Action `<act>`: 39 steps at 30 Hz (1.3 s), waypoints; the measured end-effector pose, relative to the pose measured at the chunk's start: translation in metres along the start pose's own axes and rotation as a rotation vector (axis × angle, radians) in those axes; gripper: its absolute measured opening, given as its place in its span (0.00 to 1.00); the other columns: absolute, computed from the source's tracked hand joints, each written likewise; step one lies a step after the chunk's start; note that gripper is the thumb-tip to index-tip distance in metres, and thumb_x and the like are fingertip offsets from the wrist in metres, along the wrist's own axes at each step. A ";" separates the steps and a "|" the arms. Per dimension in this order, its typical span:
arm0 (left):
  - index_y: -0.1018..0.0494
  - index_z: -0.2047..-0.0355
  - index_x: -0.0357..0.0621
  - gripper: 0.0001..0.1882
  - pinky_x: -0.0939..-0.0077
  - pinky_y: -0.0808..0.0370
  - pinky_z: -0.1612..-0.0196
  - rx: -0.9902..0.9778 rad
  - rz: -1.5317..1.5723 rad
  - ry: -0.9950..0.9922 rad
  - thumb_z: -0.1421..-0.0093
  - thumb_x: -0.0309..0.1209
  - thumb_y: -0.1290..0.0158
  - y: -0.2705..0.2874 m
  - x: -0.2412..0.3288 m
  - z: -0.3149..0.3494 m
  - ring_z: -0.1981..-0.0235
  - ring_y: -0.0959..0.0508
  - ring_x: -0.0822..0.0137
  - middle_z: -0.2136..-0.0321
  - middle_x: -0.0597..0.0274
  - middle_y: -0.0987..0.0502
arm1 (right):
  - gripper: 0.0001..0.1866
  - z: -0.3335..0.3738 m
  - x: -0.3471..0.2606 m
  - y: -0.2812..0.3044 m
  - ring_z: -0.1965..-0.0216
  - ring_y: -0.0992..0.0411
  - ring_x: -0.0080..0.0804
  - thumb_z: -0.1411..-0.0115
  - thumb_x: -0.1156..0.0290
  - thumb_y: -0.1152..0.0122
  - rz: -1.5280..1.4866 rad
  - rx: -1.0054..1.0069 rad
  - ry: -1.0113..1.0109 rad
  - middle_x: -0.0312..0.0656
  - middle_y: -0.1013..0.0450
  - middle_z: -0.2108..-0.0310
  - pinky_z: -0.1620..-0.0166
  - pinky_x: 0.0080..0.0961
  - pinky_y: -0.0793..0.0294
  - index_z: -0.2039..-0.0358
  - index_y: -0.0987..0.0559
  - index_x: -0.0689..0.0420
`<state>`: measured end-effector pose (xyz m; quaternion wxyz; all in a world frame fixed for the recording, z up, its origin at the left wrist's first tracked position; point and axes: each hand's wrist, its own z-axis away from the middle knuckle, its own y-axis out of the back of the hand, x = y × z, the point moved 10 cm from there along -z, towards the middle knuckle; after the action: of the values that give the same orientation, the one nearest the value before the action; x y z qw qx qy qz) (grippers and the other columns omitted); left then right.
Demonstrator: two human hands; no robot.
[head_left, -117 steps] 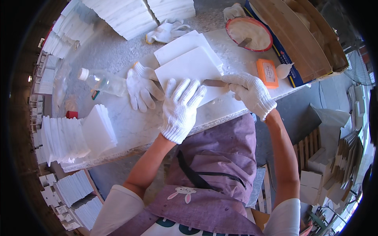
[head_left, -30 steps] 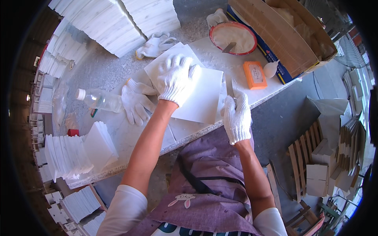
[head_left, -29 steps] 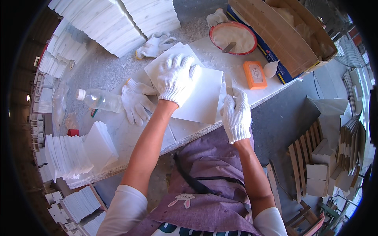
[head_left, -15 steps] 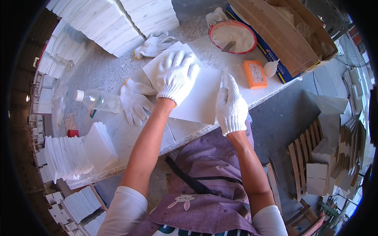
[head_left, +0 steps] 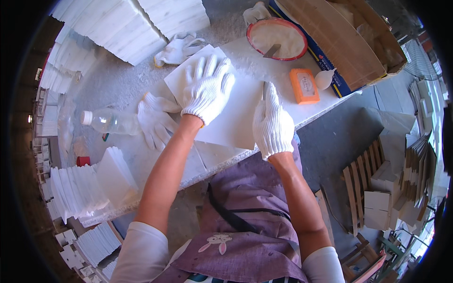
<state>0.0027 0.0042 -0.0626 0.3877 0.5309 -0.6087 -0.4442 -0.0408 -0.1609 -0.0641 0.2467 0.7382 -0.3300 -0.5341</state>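
My left hand, in a white knit glove, lies with fingers spread on a square white tile. A corner of a second white piece shows beyond that hand's fingertips. In my gloved right hand is a thin metal blade, its handle hidden in the palm. The forefinger stretches along the blade, which stands at the tile's right edge. Whether it touches the edge I cannot tell.
On the worktable are loose white gloves, a plastic bottle, stacked tiles and an orange box. A white rubber blower adjoins it. Farther back are a red-rimmed bowl of white paste with a spatula and a cardboard box.
The whole view has shifted slightly. My right hand has turned a little, and the blade now shows narrower along the tile's right edge. My left hand stays flat on the tile.
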 end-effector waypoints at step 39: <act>0.36 0.40 0.52 0.25 0.48 0.52 0.35 -0.177 0.028 0.013 0.33 0.47 0.62 -0.012 -0.004 -0.005 0.35 0.45 0.49 0.37 0.53 0.41 | 0.27 0.013 0.021 -0.015 0.79 0.28 0.56 0.37 0.65 0.51 -0.165 0.031 -0.056 0.55 0.26 0.78 0.73 0.49 0.30 0.39 0.40 0.56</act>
<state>0.0115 0.0073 -0.0730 0.4434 0.4888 -0.5718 -0.4873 -0.0453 -0.1668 -0.0917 0.1807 0.7515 -0.2830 -0.5680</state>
